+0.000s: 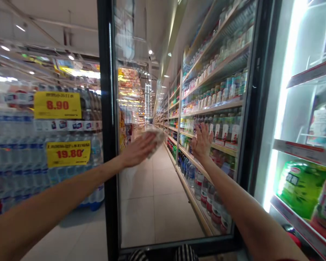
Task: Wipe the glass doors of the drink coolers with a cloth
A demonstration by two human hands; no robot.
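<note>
In front of me the black-framed glass door of a lit cooler stands open. My left hand lies over a pale crumpled cloth at the middle of the pane; hand and cloth are slightly blurred by motion. Farther right, my right hand is raised at the pane with fingers spread and holds nothing. Whether its palm presses on the glass I cannot tell.
On the right are lit cooler shelves with a green pack and bottles. Stacked bottled water stands left, under yellow price signs. An aisle and bottle shelves show in the glass.
</note>
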